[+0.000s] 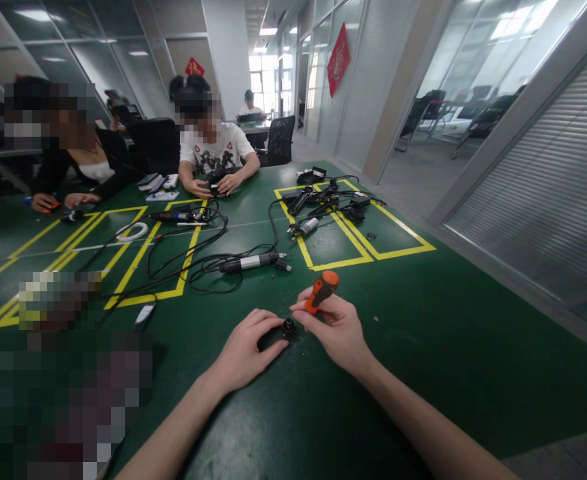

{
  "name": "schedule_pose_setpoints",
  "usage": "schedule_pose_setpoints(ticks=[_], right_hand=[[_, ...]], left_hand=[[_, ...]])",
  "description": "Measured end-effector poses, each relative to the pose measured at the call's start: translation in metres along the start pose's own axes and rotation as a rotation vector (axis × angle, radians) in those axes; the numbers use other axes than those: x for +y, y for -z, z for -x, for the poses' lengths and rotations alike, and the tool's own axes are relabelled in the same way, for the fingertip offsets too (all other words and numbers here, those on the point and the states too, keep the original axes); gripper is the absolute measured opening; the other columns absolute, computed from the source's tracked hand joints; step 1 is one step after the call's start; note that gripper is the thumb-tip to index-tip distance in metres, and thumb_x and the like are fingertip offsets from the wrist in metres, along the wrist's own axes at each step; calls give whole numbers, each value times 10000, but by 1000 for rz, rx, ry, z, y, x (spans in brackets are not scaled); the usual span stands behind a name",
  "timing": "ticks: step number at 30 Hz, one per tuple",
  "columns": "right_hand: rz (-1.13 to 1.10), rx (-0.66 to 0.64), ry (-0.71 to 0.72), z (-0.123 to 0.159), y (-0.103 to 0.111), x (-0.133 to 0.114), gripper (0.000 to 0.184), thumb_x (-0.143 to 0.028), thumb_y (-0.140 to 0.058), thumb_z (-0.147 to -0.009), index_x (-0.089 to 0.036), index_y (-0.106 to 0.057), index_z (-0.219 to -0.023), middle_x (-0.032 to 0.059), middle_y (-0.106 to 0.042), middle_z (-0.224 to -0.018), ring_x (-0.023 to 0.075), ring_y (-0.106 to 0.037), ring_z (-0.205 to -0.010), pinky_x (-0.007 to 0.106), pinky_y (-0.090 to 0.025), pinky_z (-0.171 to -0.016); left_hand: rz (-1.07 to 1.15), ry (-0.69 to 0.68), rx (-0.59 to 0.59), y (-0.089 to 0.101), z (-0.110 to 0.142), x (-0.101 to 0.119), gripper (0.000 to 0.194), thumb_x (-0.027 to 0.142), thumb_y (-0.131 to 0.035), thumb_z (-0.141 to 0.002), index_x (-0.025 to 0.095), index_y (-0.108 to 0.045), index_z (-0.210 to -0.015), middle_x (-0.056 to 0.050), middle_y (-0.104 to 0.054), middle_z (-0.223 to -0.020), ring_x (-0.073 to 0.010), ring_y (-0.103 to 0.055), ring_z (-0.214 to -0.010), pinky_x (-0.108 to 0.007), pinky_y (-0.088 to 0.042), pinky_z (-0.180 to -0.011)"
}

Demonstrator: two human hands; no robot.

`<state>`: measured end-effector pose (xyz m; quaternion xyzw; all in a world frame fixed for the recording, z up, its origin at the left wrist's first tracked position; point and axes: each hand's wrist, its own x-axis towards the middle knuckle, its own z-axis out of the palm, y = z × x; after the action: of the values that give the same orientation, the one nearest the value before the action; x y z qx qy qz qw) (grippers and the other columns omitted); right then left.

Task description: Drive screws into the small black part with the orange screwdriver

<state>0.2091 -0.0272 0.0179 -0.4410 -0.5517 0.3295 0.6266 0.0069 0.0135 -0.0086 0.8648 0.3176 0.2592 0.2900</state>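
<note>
My left hand rests on the green table, its thumb and fingers closed around a small black cylindrical part with a round opening on top. Just to the right, my right hand grips a screwdriver with an orange and dark grey handle. The handle points up and leans to the right. Its shaft and tip are hidden behind my fingers, so I cannot tell whether it touches the black part.
Beyond my hands lies a grey and black electric screwdriver with its cable. Black parts and cables sit inside yellow tape frames. A white ring is further left. Two people work across the table.
</note>
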Motion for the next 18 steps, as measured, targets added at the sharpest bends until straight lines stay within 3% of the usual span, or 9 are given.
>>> schedule_pose_setpoints(ticks=[4, 9, 13, 18], right_hand=[[-12, 1, -27, -2, 2, 0, 105, -287, -841, -788, -240, -858, -880, 38, -746, -828, 174, -682, -720, 303, -593, -651], [-137, -28, -188, -3, 1, -3, 377, -340, -948, -666, -199, -798, -982, 9, -757, -729, 167, -686, -612, 314, -623, -623], [-202, -72, -240, -2, 0, -5, 378, -415, -884, -769, -184, -732, -1026, 34, -780, -745, 132, -630, -499, 274, -572, -506], [-198, -82, -201, -3, 0, -6, 319, -461, -838, -819, -188, -694, -898, 44, -768, -756, 115, -602, -495, 251, -538, -481]], left_hand=[[-4, 6, -3, 0, -1, 1, 197, 223, -702, -944, 205, -737, -1137, -74, -736, -1125, -230, -666, -1034, -374, -564, -922], [-1, 8, -14, 0, -1, 2, 194, 248, -695, -956, 203, -739, -1139, -77, -736, -1131, -232, -664, -1039, -380, -559, -932], [3, 7, -7, 1, -1, 3, 160, 257, -689, -967, 207, -738, -1111, -73, -740, -1109, -228, -666, -1023, -372, -557, -915], [12, 16, -10, 1, 0, 3, 247, 237, -702, -961, 218, -703, -1207, -66, -743, -1130, -228, -663, -1043, -369, -555, -924]])
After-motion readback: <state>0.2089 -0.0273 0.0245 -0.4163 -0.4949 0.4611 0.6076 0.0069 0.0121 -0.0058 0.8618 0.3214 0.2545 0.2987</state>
